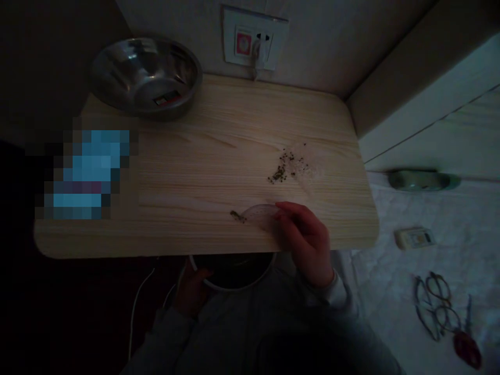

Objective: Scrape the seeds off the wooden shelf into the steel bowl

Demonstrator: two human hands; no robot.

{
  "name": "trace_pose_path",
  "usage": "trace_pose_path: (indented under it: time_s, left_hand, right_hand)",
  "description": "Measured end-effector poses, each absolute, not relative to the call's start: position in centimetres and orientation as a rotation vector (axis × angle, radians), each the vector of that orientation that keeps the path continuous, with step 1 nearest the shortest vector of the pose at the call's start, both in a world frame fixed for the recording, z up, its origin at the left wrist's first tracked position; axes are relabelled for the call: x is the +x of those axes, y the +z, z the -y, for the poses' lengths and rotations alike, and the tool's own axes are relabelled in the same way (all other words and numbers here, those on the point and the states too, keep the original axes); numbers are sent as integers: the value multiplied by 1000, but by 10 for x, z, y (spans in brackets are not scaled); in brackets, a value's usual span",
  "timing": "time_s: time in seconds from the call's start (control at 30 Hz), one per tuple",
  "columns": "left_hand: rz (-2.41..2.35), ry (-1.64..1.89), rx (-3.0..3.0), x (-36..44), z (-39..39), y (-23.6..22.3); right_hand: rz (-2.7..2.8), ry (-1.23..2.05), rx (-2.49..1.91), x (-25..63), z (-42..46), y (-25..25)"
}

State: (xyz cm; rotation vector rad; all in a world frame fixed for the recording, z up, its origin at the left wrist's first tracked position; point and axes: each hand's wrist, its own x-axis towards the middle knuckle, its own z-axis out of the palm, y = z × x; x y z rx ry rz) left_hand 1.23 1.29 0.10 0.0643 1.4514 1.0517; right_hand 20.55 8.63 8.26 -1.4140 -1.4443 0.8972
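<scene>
My right hand (pixel 304 234) pinches a clear plastic piece with a rounded edge (pixel 260 212), low over the front of the wooden tabletop (pixel 187 156). Against the plastic's left end lies a small clump of dark green bits (pixel 237 215). Farther back, more dark bits (pixel 279 173) are scattered beside a faint, clear, crumpled-looking patch (pixel 310 169). Below the front edge, my left hand (pixel 193 289) grips a round, dark-inside vessel with a pale rim (pixel 238 287), its thumb over the rim. The tabletop hides the vessel's far side.
A steel basin (pixel 187 104) stands at the back left, and a blurred-out bright screen (pixel 91 169) lies in front of it. A wall socket (pixel 230 36) holds a plug. To the right, a white quilted surface (pixel 375 291) bears a green object (pixel 424 180), glasses (pixel 437 307) and a small box (pixel 416 238).
</scene>
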Motion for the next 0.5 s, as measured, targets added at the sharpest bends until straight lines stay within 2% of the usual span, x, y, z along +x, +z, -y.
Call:
trace_pose_path:
  time_s: [0.5]
  left_hand:
    - [-1494,1002,20,4,-5,-15]
  right_hand:
    - [1550,792,-1572,218,-77,85]
